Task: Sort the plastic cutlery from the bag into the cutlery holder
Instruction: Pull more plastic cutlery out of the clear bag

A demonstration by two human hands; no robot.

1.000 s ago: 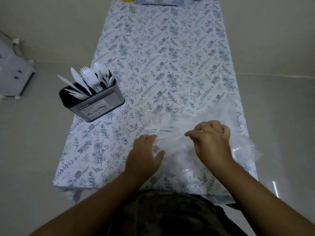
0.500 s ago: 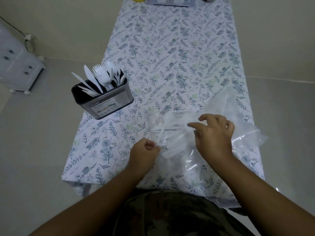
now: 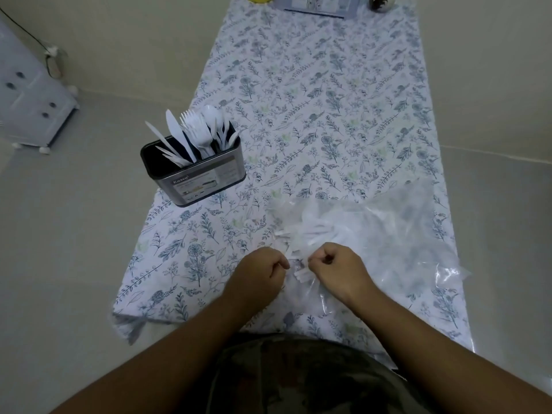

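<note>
Both hands have drawn together at the tabletop's near edge. The left hand [image 3: 263,268] and right hand [image 3: 334,267], earlier spread over the bag [image 3: 388,234], now pinch its mouth with curled fingers. The holder [image 3: 194,174] sits unmoved at the left edge.
</note>
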